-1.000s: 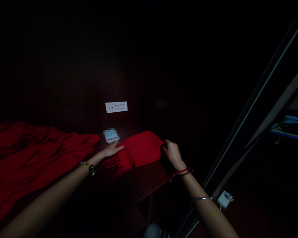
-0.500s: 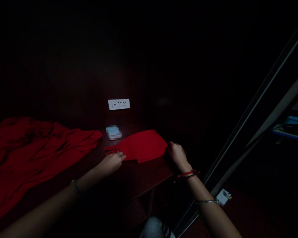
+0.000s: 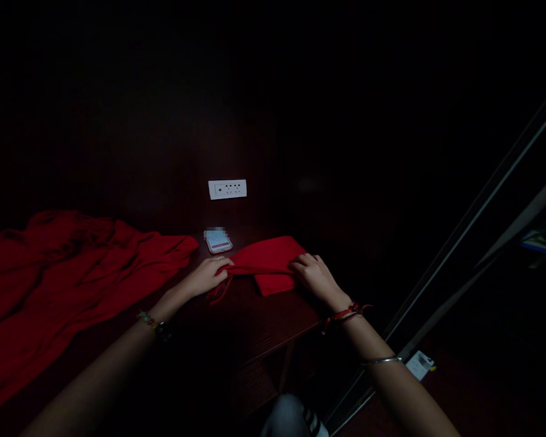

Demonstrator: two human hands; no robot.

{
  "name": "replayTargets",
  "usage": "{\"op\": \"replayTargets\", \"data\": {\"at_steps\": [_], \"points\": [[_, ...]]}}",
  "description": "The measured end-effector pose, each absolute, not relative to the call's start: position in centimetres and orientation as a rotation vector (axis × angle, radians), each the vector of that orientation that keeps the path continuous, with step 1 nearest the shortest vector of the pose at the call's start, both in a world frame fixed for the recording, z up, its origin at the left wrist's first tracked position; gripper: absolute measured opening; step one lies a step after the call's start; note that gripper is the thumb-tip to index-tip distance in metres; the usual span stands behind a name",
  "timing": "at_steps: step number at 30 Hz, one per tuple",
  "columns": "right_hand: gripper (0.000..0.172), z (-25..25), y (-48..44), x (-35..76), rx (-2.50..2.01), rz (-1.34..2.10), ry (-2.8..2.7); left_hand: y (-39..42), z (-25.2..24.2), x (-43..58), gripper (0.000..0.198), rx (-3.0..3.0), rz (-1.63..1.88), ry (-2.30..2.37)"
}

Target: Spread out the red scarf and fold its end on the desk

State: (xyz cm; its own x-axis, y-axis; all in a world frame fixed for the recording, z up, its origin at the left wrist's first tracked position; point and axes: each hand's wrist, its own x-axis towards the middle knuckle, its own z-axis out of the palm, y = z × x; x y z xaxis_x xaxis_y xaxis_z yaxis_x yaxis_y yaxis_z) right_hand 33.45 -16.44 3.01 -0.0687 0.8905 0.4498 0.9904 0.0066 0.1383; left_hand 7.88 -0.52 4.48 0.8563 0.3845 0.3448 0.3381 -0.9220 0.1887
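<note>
A small red cloth (image 3: 273, 252) lies on the dark wooden table (image 3: 273, 331), its near edge folded up and over. My left hand (image 3: 208, 274) is closed on the cloth's left end, where thin red strings hang down. At the right end, my right hand (image 3: 316, 276) grips the folded edge with curled fingers. Left of my hands, a large crumpled red fabric (image 3: 95, 267) spreads over the table. Just behind my left hand lies a phone (image 3: 219, 242) with a lit screen.
A white power socket (image 3: 227, 189) is on the dark wall behind the table. At the right, a metal-edged frame (image 3: 473, 212) runs diagonally. A small white item (image 3: 420, 365) lies low at the right, and a knee (image 3: 287, 416) shows at the bottom.
My left hand has moved up, bringing the cloth's near left edge over the rest. My right hand has shifted slightly left onto the cloth. The view has turned a little left.
</note>
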Motion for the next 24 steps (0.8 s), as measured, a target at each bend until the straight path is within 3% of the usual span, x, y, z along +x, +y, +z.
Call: {"op": "replayTargets", "data": {"at_steps": [12,19,24], "points": [[0.027,1.2,-16.9,35.1,-1.784,-0.662,-1.930,-2.2,5.7,6.7,0.023,3.424,0.593,0.506],[0.024,-0.4,-17.7,34.7,-1.814,-0.599,-2.088,-3.1,2.1,6.2,0.021,3.540,0.173,0.370],[0.025,0.0,-17.6,34.3,-1.807,-0.626,-2.094,-4.1,2.9,6.2,0.033,3.361,0.170,0.413]]}}
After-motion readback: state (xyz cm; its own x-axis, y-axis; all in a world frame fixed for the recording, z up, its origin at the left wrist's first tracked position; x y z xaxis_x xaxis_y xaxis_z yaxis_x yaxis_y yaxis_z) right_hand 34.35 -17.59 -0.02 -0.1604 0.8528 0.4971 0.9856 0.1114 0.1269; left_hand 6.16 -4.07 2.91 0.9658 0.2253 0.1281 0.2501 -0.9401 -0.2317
